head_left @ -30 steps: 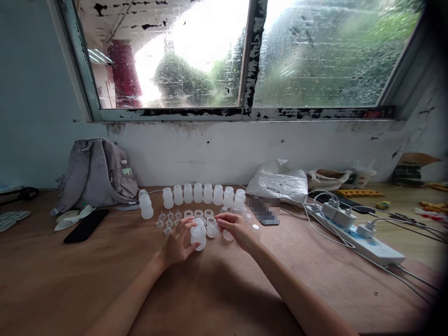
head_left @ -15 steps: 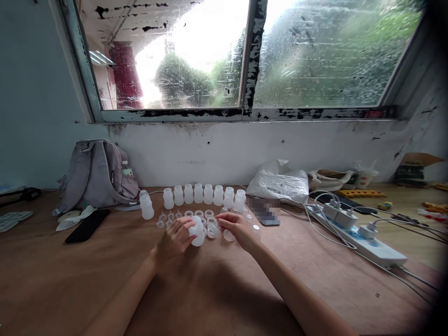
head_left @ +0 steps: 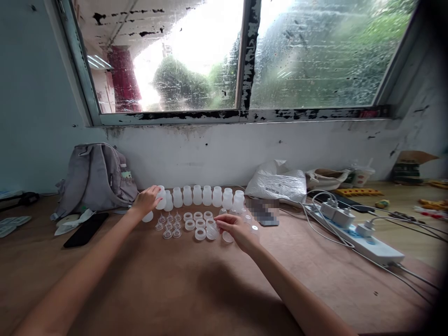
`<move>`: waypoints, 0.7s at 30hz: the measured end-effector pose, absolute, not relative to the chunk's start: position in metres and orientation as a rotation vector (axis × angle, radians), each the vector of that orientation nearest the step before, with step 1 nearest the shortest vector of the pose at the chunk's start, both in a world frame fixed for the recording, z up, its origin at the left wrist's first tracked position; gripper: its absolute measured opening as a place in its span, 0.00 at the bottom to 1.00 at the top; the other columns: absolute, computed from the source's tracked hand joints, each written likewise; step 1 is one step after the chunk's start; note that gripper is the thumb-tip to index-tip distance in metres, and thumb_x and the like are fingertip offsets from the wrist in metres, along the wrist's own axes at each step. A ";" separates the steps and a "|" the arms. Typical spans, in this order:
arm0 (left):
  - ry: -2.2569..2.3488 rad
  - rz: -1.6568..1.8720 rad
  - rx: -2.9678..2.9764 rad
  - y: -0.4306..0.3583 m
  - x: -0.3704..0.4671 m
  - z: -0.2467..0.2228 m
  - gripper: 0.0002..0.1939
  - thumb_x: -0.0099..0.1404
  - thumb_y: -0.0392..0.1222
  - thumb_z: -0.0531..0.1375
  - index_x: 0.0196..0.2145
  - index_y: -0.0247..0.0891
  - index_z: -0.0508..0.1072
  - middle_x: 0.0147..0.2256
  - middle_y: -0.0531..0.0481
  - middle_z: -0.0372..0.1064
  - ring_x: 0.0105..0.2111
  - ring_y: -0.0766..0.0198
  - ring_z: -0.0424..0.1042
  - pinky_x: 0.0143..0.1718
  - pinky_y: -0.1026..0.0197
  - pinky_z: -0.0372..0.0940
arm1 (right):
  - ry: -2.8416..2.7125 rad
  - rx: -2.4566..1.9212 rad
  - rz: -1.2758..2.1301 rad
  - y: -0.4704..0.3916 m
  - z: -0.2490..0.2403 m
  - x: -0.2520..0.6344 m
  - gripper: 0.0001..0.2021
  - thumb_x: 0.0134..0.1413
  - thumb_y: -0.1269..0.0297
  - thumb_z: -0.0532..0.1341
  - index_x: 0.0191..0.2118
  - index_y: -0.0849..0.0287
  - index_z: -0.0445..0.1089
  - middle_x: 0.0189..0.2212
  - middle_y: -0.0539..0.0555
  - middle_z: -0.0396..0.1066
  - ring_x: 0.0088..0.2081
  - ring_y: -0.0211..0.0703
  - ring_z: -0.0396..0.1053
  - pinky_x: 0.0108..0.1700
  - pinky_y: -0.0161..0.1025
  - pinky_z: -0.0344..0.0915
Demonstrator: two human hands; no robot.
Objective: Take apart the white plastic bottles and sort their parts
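Note:
My left hand (head_left: 146,201) is closed around a frosted white baby bottle (head_left: 161,198), at the left end of a row of similar baby bottles (head_left: 197,195). Partly behind my left wrist, another bottle (head_left: 148,217) shows only its base. My right hand (head_left: 235,228) pinches what looks like a clear plastic cap (head_left: 212,231), just over the collar rings (head_left: 200,234). Clear nipples (head_left: 168,226) stand grouped to the left of the rings. Below my right hand, a round clear piece (head_left: 227,237) lies on the table, and small white-centred discs (head_left: 255,228) sit beyond it.
A grey backpack (head_left: 96,175) and a black phone (head_left: 86,230) are at the left. Behind the right hand are a blurred-out flat object (head_left: 266,215) and a silver plastic bag (head_left: 276,182). A power strip (head_left: 374,249) with loose cables lies at the right.
My left hand has carried its bottle from in front of the rings to the left end of the back row. My right hand stays almost where it was.

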State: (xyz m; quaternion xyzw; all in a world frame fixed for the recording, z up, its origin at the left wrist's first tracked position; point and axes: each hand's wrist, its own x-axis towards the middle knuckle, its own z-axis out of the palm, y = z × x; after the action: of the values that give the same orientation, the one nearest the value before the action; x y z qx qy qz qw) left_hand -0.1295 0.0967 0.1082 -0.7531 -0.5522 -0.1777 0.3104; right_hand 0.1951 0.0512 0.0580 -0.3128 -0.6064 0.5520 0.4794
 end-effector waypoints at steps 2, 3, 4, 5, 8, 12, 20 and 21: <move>-1.422 -0.385 -1.991 0.102 -0.131 0.104 0.10 0.57 0.39 0.53 0.38 0.36 0.65 0.36 0.44 0.68 0.36 0.56 0.68 0.44 0.55 0.58 | -1.487 -0.766 1.344 0.050 0.058 0.194 0.09 0.41 0.62 0.62 0.30 0.60 0.71 0.21 0.49 0.64 0.25 0.34 0.60 0.27 0.32 0.57; -1.405 -0.356 -1.989 0.104 -0.131 0.102 0.09 0.57 0.38 0.53 0.37 0.36 0.65 0.34 0.44 0.68 0.35 0.56 0.69 0.47 0.53 0.56 | -1.491 -0.770 1.343 0.050 0.059 0.194 0.09 0.41 0.62 0.62 0.30 0.60 0.71 0.21 0.49 0.64 0.25 0.34 0.60 0.27 0.32 0.57; -1.393 -0.337 -1.985 0.106 -0.130 0.099 0.08 0.57 0.38 0.53 0.36 0.35 0.65 0.34 0.44 0.69 0.35 0.56 0.69 0.49 0.51 0.53 | -1.495 -0.775 1.342 0.050 0.059 0.194 0.09 0.41 0.62 0.62 0.30 0.60 0.71 0.21 0.49 0.64 0.25 0.34 0.60 0.27 0.32 0.57; -1.386 -0.328 -1.979 0.108 -0.131 0.097 0.08 0.56 0.38 0.53 0.35 0.35 0.66 0.33 0.43 0.69 0.35 0.56 0.69 0.50 0.49 0.51 | -1.500 -0.780 1.341 0.049 0.059 0.193 0.09 0.41 0.62 0.62 0.30 0.60 0.71 0.21 0.48 0.64 0.25 0.34 0.60 0.27 0.32 0.57; -1.371 -0.323 -1.962 0.112 -0.133 0.089 0.08 0.55 0.37 0.53 0.34 0.34 0.67 0.32 0.41 0.70 0.41 0.52 0.67 0.52 0.46 0.46 | -1.512 -0.794 1.332 0.048 0.060 0.192 0.09 0.41 0.62 0.62 0.30 0.60 0.71 0.21 0.48 0.64 0.25 0.34 0.60 0.27 0.32 0.57; -1.372 -0.326 -1.947 0.118 -0.139 0.079 0.09 0.55 0.36 0.53 0.34 0.33 0.68 0.31 0.40 0.71 0.44 0.49 0.64 0.52 0.43 0.42 | -1.528 -0.802 1.322 0.048 0.058 0.192 0.09 0.40 0.62 0.62 0.30 0.60 0.72 0.22 0.49 0.64 0.25 0.34 0.60 0.27 0.32 0.58; -1.401 -0.293 -1.925 0.121 -0.145 0.069 0.10 0.55 0.36 0.51 0.34 0.33 0.69 0.32 0.39 0.71 0.46 0.48 0.63 0.53 0.43 0.39 | -1.546 -0.820 1.305 0.049 0.055 0.191 0.09 0.40 0.63 0.62 0.30 0.61 0.72 0.23 0.50 0.66 0.24 0.34 0.61 0.27 0.33 0.58; -1.408 -0.292 -1.920 0.122 -0.145 0.069 0.10 0.55 0.36 0.51 0.34 0.33 0.69 0.31 0.39 0.71 0.46 0.48 0.63 0.53 0.43 0.39 | -1.550 -0.827 1.301 0.049 0.054 0.190 0.10 0.40 0.62 0.62 0.31 0.61 0.72 0.23 0.50 0.66 0.25 0.34 0.61 0.27 0.33 0.58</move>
State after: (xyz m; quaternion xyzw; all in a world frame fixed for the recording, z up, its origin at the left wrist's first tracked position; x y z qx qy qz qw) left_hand -0.1452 0.1220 0.0686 -0.7457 -0.5470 -0.1135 0.3630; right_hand 0.1904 0.0491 0.0543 -0.3360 -0.6297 0.5284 0.4598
